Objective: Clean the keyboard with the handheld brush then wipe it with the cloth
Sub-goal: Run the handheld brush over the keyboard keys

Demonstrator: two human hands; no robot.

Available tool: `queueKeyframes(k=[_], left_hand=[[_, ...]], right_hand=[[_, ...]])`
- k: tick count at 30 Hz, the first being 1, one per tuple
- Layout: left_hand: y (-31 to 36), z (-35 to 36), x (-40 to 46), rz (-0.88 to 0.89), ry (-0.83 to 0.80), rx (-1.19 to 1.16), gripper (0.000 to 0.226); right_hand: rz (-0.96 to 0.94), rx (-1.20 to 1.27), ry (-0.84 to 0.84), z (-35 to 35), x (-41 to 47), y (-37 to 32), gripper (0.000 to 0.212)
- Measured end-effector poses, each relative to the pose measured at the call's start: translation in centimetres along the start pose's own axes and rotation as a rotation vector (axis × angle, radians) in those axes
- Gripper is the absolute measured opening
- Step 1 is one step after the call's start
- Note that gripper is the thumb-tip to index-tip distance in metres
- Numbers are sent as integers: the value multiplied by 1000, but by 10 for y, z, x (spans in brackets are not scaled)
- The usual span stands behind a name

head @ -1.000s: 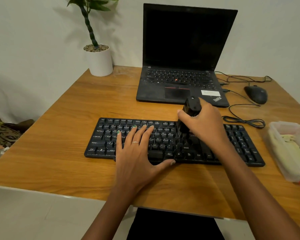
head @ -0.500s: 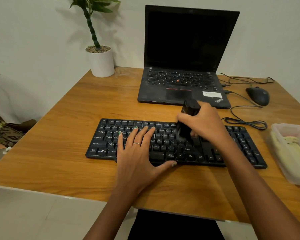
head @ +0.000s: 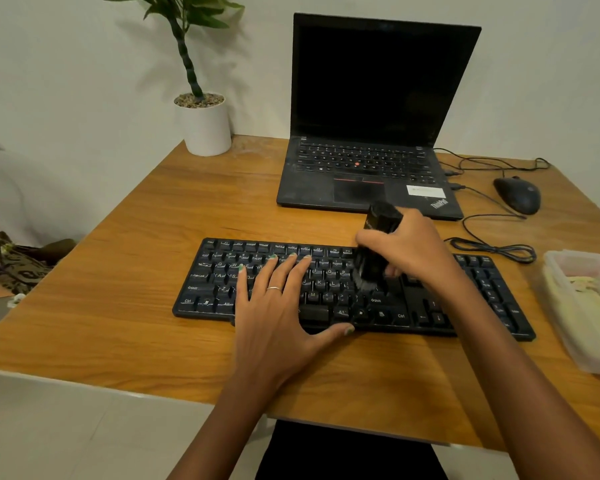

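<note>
Looking down at a wooden desk [head: 146,244], I've got the black keyboard [head: 222,271] lying across the near middle, its front edge set back from the desk's near edge with a strip of bare wood between. More bare wood runs along the left side out to that edge. The right side is tighter: a plastic tub [head: 582,306] with something pale yellow inside sits just beside the keyboard's right end, and a coiled cable [head: 496,251] lies just behind that corner. Far side has an open laptop [head: 371,161], a mouse [head: 518,195] to its right and a potted plant [head: 205,123] at the far left corner.

My left hand [head: 278,320] lies flat on the keys, fingers spread straight, thumb along the front edge. My right hand [head: 413,251] is wrapped around a black handheld brush [head: 378,237], held upright-ish with the bristles touching the keys right of centre. Keyboard is dark with white legends, a bit dusty looking.
</note>
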State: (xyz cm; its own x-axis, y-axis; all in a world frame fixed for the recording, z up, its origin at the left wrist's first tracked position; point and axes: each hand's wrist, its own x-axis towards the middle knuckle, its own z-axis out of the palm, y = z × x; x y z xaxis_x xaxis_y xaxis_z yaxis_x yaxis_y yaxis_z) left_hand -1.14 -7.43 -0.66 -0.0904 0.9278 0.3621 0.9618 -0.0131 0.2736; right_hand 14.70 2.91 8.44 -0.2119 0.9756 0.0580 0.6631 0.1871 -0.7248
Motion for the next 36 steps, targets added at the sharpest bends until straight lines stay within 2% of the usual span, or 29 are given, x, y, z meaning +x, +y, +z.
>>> queueKeyframes(k=[2,4,8,12,16,20,24,27,31,34,36], left_hand=[[0,0,0,0,-3,1,105],[0,0,-1,1,-2,-2,105],[0,0,0,-2,2,0,105],[0,0,0,3,1,-1,105],[1,0,0,0,4,-5,105],[1,0,-1,6,1,2,105],[1,0,0,-3,1,-3,105],[1,-1,-1,-4,-6,-4,106],[1,-1,0,-5,0,-1,105],[1,0,0,-6,-8,-4,106],[1,-1,0,-9,-8,-4,106]], right_hand=[[-71,-19,192,3,2,2,30],[-122,-19,259,7,-1,2,24],[-48,-22,15,-3,4,-1,23],[-89,-52,136,-1,9,-2,21],[-24,-30,7,-3,15,-2,21],[-82,-52,153,1,19,0,21],[-26,-49,3,-4,23,-2,21],[-80,-157,105,-2,25,-4,22],[-114,-129,-18,0,23,-8,22],[-128,-69,88,5,23,-4,28],[-147,-31,58,7,22,-3,28]])
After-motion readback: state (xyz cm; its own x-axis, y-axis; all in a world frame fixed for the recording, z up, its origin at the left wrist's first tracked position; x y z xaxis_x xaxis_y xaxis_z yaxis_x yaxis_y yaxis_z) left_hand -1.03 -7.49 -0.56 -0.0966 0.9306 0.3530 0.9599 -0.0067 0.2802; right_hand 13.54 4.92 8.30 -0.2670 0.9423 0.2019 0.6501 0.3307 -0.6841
